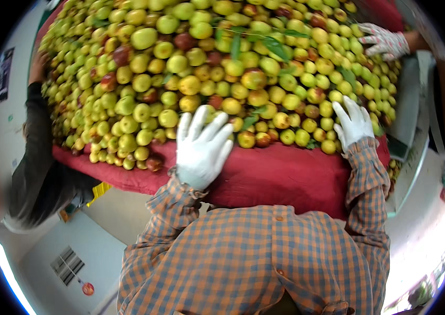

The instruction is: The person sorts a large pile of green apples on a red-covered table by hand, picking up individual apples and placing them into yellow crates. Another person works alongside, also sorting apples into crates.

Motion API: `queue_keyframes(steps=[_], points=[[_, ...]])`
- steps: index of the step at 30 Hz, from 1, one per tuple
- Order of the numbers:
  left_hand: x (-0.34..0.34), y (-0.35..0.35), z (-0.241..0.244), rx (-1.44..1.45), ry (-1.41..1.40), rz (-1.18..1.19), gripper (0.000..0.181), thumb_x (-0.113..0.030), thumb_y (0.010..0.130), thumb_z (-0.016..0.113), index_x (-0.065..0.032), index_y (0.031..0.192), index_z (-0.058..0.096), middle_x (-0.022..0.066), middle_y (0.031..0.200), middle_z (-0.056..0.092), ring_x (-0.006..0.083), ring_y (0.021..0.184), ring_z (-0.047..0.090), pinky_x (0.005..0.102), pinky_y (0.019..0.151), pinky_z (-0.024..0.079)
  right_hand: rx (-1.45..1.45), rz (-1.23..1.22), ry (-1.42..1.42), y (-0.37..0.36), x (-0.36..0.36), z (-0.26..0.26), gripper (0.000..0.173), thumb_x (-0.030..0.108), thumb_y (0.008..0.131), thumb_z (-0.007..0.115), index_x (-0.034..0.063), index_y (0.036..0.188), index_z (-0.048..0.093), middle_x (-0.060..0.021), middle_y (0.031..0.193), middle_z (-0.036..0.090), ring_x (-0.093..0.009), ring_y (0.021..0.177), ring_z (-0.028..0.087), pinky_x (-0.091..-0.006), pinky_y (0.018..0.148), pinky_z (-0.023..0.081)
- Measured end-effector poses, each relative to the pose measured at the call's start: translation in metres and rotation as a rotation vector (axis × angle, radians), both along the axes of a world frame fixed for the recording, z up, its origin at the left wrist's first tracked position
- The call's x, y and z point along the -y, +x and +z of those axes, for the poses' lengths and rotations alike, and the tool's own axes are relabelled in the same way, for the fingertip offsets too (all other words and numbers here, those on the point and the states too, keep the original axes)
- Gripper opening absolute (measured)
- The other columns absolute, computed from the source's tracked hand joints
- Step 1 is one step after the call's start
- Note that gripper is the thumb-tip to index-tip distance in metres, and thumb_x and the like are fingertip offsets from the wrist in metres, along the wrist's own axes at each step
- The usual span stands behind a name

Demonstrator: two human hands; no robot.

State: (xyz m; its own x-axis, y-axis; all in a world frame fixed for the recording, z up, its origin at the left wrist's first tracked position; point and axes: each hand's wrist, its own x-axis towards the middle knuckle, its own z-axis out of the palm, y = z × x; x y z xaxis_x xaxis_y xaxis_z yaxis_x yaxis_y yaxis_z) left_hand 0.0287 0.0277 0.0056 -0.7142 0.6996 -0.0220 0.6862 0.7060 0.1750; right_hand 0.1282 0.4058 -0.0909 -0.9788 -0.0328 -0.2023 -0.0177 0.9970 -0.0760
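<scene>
A broad heap of fresh jujubes [206, 84], mostly yellow-green with some reddish-brown, covers a table draped in red cloth [277, 173]. My left hand [203, 149], in a white glove, lies palm down at the heap's near edge. Its fingers are spread, and their tips touch or nearly touch the fruit. Farther right, my right hand [352, 123], gloved in white too, reaches over the near right corner of the heap. Its fingers are apart and point away from me. Neither hand grips a fruit that I can see; what lies under the palms is hidden.
A sprig of green leaves [275, 47] lies on the heap. At the far right, a co-worker's patterned glove [386, 41] rests on the fruit. Another person's dark sleeve [35, 122] reaches in from the left. A metal chute or frame [407, 106] borders the right side.
</scene>
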Motion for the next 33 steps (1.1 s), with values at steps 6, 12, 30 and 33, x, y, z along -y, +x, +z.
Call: queue_keyframes(steps=[6,12,30,33], points=[[0.003,0.006,-0.004,-0.005,-0.031,0.021,0.030,-0.024,0.092,0.066,-0.0121,0.119,0.072,0.0033,0.137,0.062,0.0364,0.140,0.042,0.0556,0.118,0.026,0.044,-0.113,-0.065,0.028,-0.016,0.019,0.064,0.024,0.087,0.071,0.0076,0.144,0.047,-0.0165,0.137,0.059,-0.036,0.128,0.053,-0.0479,0.107,0.043],[0.000,0.005,-0.006,-0.006,-0.019,0.024,0.030,-0.022,0.092,0.066,-0.0122,0.119,0.072,0.0029,0.137,0.061,0.0379,0.141,0.040,0.0573,0.118,0.025,-0.130,-0.021,-0.219,-0.003,0.029,0.048,0.034,0.027,0.089,0.065,0.0047,0.115,0.064,-0.0147,0.122,0.066,-0.034,0.114,0.062,-0.0461,0.103,0.046],[0.001,0.004,-0.005,0.043,-0.017,0.055,0.033,-0.021,0.094,0.062,-0.0133,0.125,0.070,0.0034,0.141,0.060,0.0423,0.146,0.034,0.0549,0.122,0.018,-0.167,0.179,-0.281,-0.112,0.080,0.016,0.040,0.047,0.095,0.059,0.0209,0.124,0.067,-0.0052,0.133,0.062,-0.029,0.126,0.055,-0.0507,0.107,0.040],[0.004,0.003,-0.007,0.034,-0.011,0.055,0.032,-0.022,0.093,0.063,-0.0133,0.124,0.070,0.0027,0.140,0.061,0.0420,0.145,0.036,0.0556,0.121,0.019,-0.229,0.277,-0.253,-0.076,0.054,0.012,0.040,0.032,0.085,0.075,0.0220,0.123,0.066,-0.0049,0.138,0.058,-0.029,0.134,0.050,-0.0530,0.109,0.040]])
